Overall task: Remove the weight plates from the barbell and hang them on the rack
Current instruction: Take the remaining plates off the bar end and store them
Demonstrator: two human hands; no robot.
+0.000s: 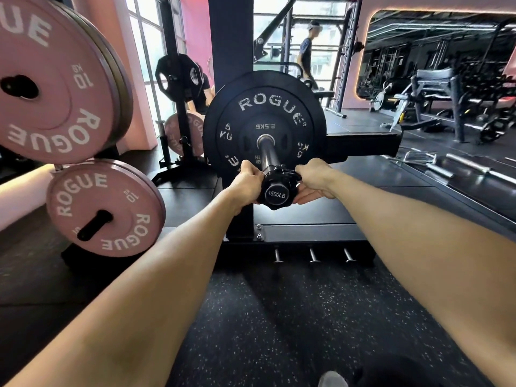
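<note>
Black ROGUE plate (265, 118) sits on the barbell sleeve (266, 152); both hands' fingers (303, 195) grip its collar (276, 177).

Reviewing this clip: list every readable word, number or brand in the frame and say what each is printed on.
"1500LB": end cap of the barbell.
"ROGUE", "5 KG": black plate on the barbell.
"2.5KG": small black plate in front of it; other lettering there is cut off, unreadable.
"ROGUE", "10 KG": upper pink plate on the rack.
"ROGUE", "10 KG": lower pink plate.
"ROGUE", partly hidden: far pink plate.
</note>
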